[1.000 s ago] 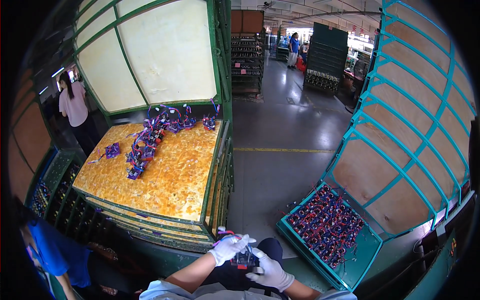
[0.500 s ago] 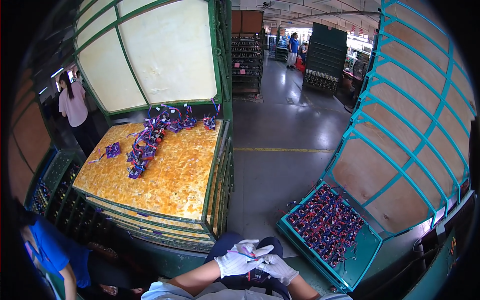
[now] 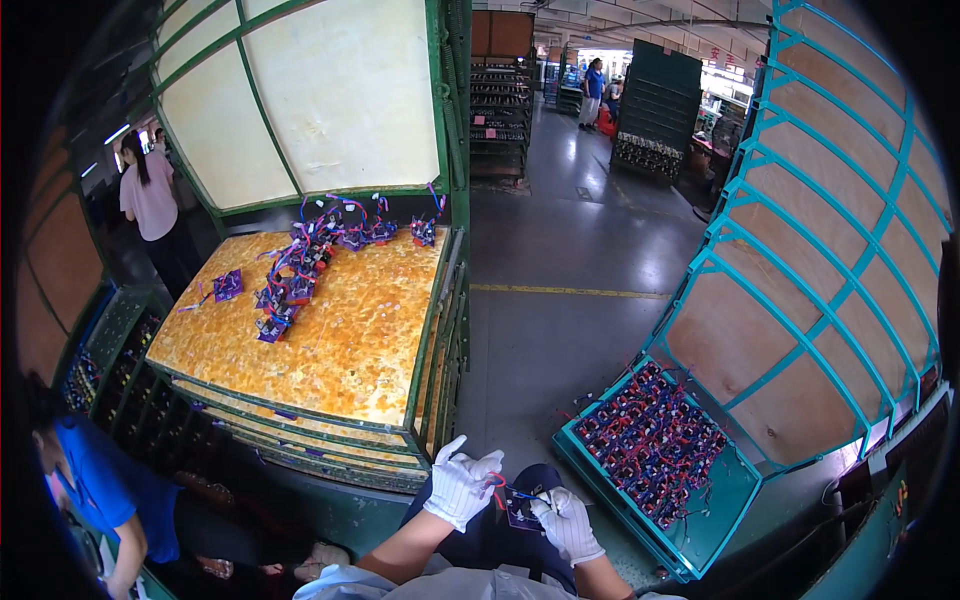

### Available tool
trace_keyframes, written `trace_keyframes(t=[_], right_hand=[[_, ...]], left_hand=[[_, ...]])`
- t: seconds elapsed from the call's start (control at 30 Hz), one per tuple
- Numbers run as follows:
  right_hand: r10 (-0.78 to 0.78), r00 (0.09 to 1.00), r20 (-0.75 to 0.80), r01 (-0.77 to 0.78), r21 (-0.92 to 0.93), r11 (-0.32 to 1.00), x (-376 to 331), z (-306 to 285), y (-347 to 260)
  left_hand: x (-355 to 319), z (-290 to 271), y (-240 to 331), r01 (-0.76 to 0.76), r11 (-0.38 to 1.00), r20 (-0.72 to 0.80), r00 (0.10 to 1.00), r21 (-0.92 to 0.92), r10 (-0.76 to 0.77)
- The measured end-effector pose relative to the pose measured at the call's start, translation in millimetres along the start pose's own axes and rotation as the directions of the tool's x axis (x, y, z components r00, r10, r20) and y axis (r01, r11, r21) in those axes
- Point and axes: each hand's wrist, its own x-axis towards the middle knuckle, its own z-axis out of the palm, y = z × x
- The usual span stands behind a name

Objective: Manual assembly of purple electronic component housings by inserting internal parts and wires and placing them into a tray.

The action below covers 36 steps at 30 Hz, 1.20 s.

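Note:
Low in front of my body, my right hand (image 3: 567,525), in a white glove, is closed on a small dark purple circuit board (image 3: 521,514) with wires. Its red and blue wires (image 3: 499,484) reach toward my left hand (image 3: 464,487), also white-gloved. The left hand's fingers are spread, and the red wire loops right beside or against them; whether it touches is hard to tell. Part of the board is covered by my right fingers. To my right, a teal tray (image 3: 735,520) carries many similar wired boards (image 3: 652,440), packed closely.
At left stands a green-framed rack with a mottled yellow board top (image 3: 370,340), bearing wired circuit boards (image 3: 290,290). A teal frame with wooden panels (image 3: 820,290) rises at right. A person in blue (image 3: 110,490) sits close at lower left; others stand farther off.
My hands have come apart: the left has moved left and its fingers have spread, the right has moved right with the board. The board and its wires now show more between them.

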Motion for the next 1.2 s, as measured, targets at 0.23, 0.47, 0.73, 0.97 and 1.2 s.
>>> trace_keyframes(t=[0.23,0.47,0.73,0.97,1.2], right_hand=[[-0.125,0.980,0.152,0.092,0.207,0.974,-3.6,-15.9,7.4],[-0.027,0.974,0.223,-0.120,0.616,0.779,-10.4,-44.6,-8.0],[0.011,0.843,0.538,-0.066,0.082,0.994,-3.3,-48.0,3.7],[0.285,0.931,0.228,-0.360,0.444,0.821,-17.6,-43.9,8.1],[0.174,0.978,-0.113,-0.128,0.326,0.937,-19.5,-4.1,-14.6]], left_hand=[[-7.8,1.2,32.1,0.621,0.004,0.618,0.782,-0.784,-0.084],[-2.3,-20.0,25.3,0.651,-0.320,0.645,0.751,-0.688,0.141],[2.2,-7.0,29.7,0.273,0.803,0.706,0.667,-0.530,0.239],[5.1,-10.8,36.6,0.173,0.842,0.490,0.863,-0.511,0.120],[-6.3,32.2,29.9,0.283,0.789,-0.080,0.920,-0.545,-0.385]])
